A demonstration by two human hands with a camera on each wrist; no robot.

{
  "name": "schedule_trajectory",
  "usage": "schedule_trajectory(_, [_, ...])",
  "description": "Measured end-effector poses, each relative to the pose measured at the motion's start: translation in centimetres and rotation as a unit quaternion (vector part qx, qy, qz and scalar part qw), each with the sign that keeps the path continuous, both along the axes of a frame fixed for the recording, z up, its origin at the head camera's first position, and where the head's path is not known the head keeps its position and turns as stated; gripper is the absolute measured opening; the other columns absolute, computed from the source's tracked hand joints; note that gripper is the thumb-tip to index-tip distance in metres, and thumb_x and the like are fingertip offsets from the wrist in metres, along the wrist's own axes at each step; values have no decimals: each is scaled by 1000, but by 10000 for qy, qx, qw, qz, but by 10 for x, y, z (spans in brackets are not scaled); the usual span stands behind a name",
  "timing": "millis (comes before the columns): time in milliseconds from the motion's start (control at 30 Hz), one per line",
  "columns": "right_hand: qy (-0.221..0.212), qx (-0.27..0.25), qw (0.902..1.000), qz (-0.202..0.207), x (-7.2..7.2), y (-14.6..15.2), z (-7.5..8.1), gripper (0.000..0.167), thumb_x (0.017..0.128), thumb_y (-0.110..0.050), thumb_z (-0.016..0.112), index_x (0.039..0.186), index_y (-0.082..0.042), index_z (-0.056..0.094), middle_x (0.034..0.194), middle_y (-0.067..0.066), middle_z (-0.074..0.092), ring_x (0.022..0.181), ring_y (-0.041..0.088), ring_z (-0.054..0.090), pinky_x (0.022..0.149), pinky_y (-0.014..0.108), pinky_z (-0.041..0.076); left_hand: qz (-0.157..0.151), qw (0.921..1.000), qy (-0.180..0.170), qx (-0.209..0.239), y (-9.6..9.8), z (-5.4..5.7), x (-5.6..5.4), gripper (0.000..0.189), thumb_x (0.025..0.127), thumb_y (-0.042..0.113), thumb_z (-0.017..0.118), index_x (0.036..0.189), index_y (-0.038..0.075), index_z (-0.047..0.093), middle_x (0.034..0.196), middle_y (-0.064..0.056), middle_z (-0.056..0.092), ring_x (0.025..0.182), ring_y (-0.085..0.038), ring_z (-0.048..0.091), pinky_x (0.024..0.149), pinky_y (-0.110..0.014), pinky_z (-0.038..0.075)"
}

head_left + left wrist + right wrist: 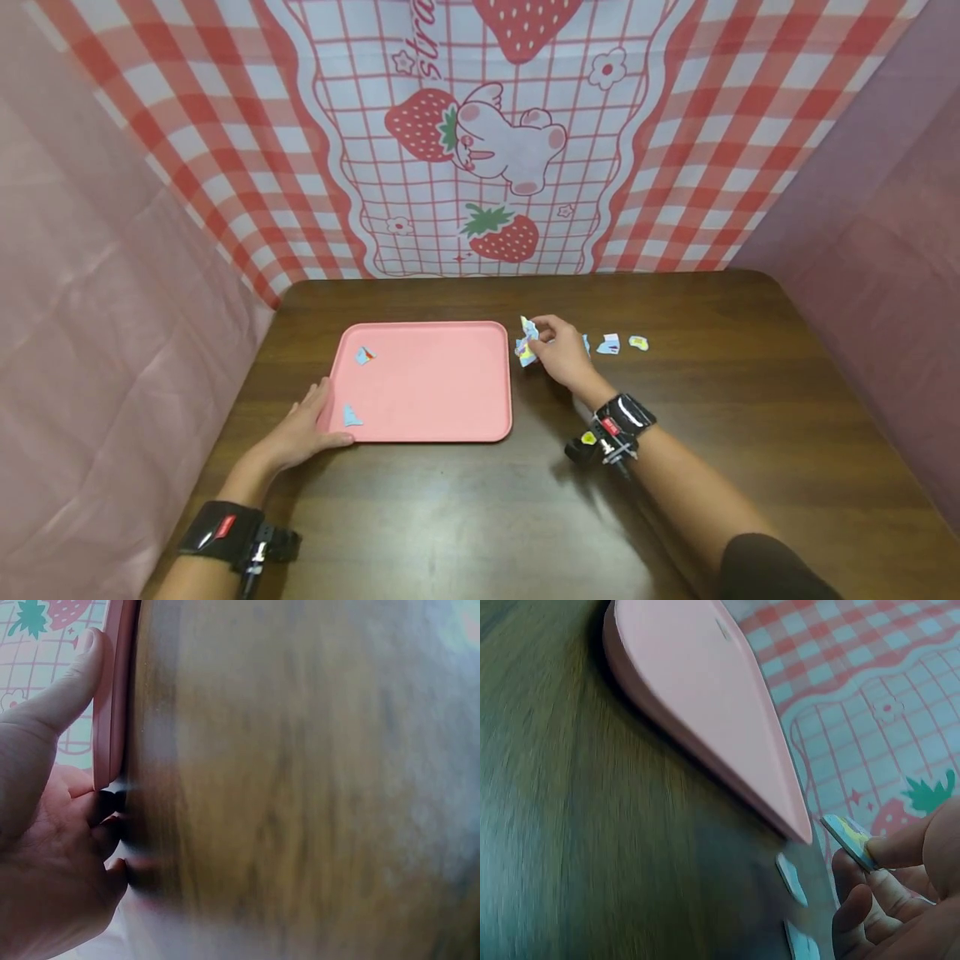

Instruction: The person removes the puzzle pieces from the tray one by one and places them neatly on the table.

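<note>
My right hand [561, 350] pinches a small puzzle piece [849, 838] between thumb and fingers, just right of the pink tray [427, 382]. It is a thin, irregular light-blue and yellow piece, tilted and above the table in the right wrist view. Close below it, another piece [791, 879] lies on the table. At the tray's near left corner rests my left hand [300, 425], its thumb along the front rim [111, 697] and its fingers against the left side. Inside the tray are a blue piece with red [365, 356] and a plain blue piece [352, 416].
Right of my right hand lie a blue and white piece [609, 344] and a yellow-centred one [638, 342]. A yellow piece [588, 437] shows beside the right wrist camera. The brown wooden table [420, 525] ends at a strawberry-print cloth [480, 225] behind.
</note>
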State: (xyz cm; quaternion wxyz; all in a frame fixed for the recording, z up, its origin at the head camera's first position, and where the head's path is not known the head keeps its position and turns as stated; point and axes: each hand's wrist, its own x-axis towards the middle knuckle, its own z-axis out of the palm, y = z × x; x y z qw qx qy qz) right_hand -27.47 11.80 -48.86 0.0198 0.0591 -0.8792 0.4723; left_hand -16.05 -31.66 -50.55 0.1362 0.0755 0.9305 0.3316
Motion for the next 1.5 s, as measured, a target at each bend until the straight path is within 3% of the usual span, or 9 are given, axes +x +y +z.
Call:
schedule_trajectory(400, [118,25,9991,-402,4,39,1,37,89,-1,66,126,2,65,85,15,70,64,13,55,66,29,44,-10,10000,-40,8,0,2,1,119,85,45,79,156,-12,3,160,-38,3,148,-53,-3,113,-71,0])
schedule_trajectory(900, [167,65,9973,-708,5,72,-5,37,89,1,64,126,6,64,90,23,69,74,20,60,65,26,46,-54,10000,36,-29,0,1,1,119,85,46,79,155,-13,4,159,-39,4,148,-54,-1,113,-72,1])
schedule_trajectory(1267, [64,-72,9951,-981,7,95,-2,39,88,0,64,127,6,64,91,23,70,71,13,58,62,21,46,-46,9999,106,32,0,1,2,118,84,44,80,156,-12,4,159,-39,4,148,-54,-1,114,-71,1])
schedule_trajectory(1500, [117,104,9935,-1125,7,109,-5,38,88,2,63,126,7,64,92,24,70,73,15,58,64,21,45,-52,9999,94,-21,0,1,0,118,84,44,80,156,-12,5,159,-39,5,148,-54,0,113,-71,2])
